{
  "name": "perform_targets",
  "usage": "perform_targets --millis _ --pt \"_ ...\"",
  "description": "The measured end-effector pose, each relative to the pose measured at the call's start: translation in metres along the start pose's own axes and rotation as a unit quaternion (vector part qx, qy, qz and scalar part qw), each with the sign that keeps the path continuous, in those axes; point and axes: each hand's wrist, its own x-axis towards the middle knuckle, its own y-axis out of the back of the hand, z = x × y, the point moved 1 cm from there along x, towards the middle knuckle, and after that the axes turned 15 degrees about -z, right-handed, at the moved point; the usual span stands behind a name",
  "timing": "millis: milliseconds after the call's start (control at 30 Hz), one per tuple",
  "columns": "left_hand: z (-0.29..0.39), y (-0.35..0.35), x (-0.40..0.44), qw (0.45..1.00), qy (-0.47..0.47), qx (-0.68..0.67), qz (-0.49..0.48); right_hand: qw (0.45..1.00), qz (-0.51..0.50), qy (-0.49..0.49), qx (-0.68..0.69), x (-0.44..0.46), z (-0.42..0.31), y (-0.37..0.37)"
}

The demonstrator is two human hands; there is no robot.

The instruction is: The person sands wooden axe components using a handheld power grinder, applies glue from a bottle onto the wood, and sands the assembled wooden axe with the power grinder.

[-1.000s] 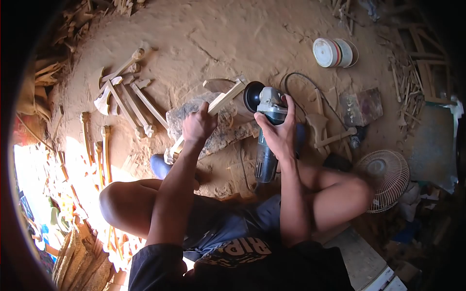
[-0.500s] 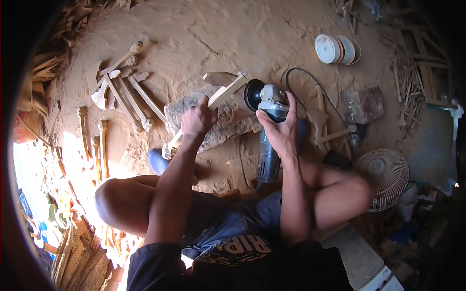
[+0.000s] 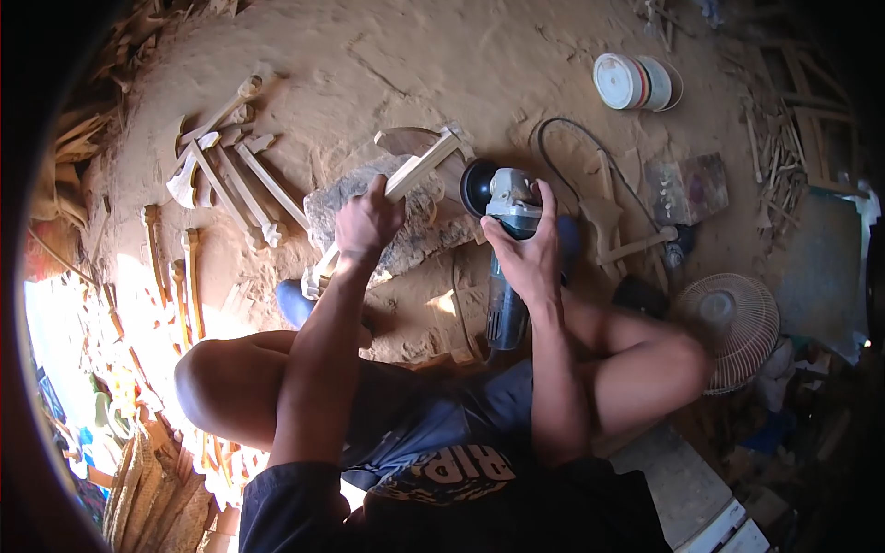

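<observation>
My left hand (image 3: 369, 224) is closed around a pale wooden piece (image 3: 421, 167) with a long straight bar and a curved, carved end. The piece slants over a rough stone-like block (image 3: 406, 244) on the ground. My right hand (image 3: 527, 249) grips an angle grinder (image 3: 509, 300) near its head, with the body hanging down toward my lap. A round black disc (image 3: 477, 188) faces the wooden piece, with a small gap between them. Whether the disc is spinning cannot be made out.
Several carved wooden legs (image 3: 226, 189) lie on the sandy ground at left. A dark cable (image 3: 590, 138) loops right of the grinder. Farther right are a white bucket (image 3: 619, 81), a wooden piece (image 3: 604, 226), a round fan (image 3: 728, 323) and scrap sticks (image 3: 784, 175).
The grinder has dropped slightly and moved a little left, its disc now lower beside the wood. My left hand and the wooden piece have shifted slightly left and up, partly with the camera.
</observation>
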Motion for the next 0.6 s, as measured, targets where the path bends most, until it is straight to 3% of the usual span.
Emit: perform_targets --millis 67,167,200,300,400,533,600 --pt "-0.002 -0.001 0.000 1.000 0.005 -0.001 -0.010 1.000 -0.007 -0.016 -0.017 -0.001 0.001 0.000" --pt "0.003 0.004 -0.003 1.000 -0.005 -0.007 0.007 0.991 -0.021 -0.113 -0.074 -0.002 -0.016 0.006" --pt "0.003 0.004 -0.004 1.000 -0.001 -0.005 0.006 0.974 -0.048 -0.204 -0.087 0.000 -0.026 0.009" --pt "0.005 0.005 -0.003 1.000 -0.003 -0.004 0.009 0.984 -0.003 -0.124 -0.127 -0.001 -0.018 0.006" --pt "0.004 0.004 -0.003 1.000 -0.007 -0.003 0.011 0.994 0.071 0.066 -0.049 0.005 -0.002 -0.003" --pt "0.005 0.005 -0.001 1.000 0.009 -0.008 -0.008 0.993 0.012 -0.030 0.117 0.001 -0.017 -0.007" --pt "0.003 0.007 -0.003 1.000 0.008 -0.013 -0.010 0.990 0.003 -0.023 0.137 0.003 -0.011 -0.011"
